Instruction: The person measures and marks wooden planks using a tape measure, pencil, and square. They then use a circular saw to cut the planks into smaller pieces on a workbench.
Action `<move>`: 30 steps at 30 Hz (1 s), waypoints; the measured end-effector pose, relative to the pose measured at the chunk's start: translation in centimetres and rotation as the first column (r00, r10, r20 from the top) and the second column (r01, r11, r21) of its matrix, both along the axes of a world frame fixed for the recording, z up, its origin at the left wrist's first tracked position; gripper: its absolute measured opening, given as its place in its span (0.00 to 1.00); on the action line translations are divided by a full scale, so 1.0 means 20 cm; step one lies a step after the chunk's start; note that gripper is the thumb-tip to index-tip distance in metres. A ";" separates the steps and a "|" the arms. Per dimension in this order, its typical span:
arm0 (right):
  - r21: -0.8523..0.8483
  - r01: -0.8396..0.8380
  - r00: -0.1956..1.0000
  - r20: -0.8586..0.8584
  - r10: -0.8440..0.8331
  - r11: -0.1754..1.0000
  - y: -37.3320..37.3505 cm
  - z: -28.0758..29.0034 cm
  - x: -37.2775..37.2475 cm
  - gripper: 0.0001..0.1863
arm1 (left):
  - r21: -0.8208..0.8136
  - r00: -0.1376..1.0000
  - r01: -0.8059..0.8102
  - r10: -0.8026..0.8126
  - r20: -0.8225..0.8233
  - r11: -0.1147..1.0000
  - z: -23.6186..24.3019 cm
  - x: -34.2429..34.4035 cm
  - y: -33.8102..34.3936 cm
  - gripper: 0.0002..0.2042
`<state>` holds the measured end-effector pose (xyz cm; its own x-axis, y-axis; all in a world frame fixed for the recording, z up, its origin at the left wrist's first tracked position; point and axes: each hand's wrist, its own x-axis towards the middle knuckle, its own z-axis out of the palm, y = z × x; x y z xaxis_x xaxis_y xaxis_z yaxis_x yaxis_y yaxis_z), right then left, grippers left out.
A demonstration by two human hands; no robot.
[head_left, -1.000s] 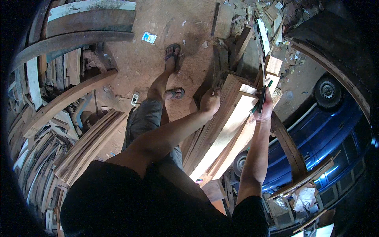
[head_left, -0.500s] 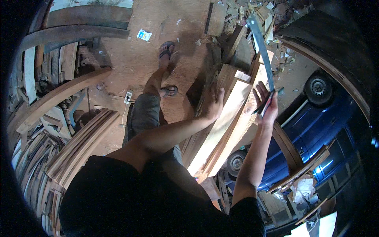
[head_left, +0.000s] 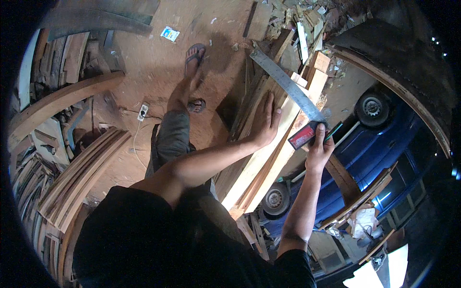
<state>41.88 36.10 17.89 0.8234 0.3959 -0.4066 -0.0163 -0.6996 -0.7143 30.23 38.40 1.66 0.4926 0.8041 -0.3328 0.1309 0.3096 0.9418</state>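
My right hand (head_left: 319, 150) grips a try square (head_left: 292, 92) by its dark stock with a red face, thumb on top. Its long grey steel blade slants up and left above the far ends of the timbers; whether it touches them I cannot tell. A thin green pencil-like stick (head_left: 335, 129) also pokes out of this hand. Fingers stretched, my left hand (head_left: 267, 124) lies flat along the top of the wood, over the seam between a pale sawn board (head_left: 254, 165) and a darker beam (head_left: 236, 163). Another pale timber (head_left: 314, 85) runs along the right side.
Wood scraps (head_left: 300, 29) litter the ground beyond the timbers. At right stands a blue vehicle (head_left: 331, 165) with a plank (head_left: 343, 180) beside it. Stacked wooden strips (head_left: 84, 175) lie at left, near a white socket block (head_left: 142, 111) with its cord.
My right hand has turned the try square, so its blade has swung left over the timbers and the red stock face shows. My left hand still rests on the wood, fingers now straighter.
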 end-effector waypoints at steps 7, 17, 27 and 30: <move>-0.297 -0.432 0.811 0.284 0.511 0.852 0.27 -0.09 -0.10 0.21 | 0.185 0.970 0.051 -0.093 0.224 0.981 0.14 -0.14 0.07 0.50; -0.364 -0.439 0.751 0.353 0.558 0.821 0.37 -0.32 -0.04 0.19 | 0.280 0.990 0.057 -0.091 0.112 0.958 0.00 -0.04 0.16 0.53; -0.257 -0.346 0.893 0.205 0.400 0.903 0.29 -0.35 -0.07 0.18 | 0.189 0.990 0.127 -0.137 0.041 0.974 -0.01 -0.02 0.22 0.48; -0.212 -0.345 0.899 0.206 0.387 0.914 0.30 -0.34 -0.08 0.19 | 0.184 0.988 0.140 -0.148 0.031 0.973 -0.01 -0.01 0.22 0.48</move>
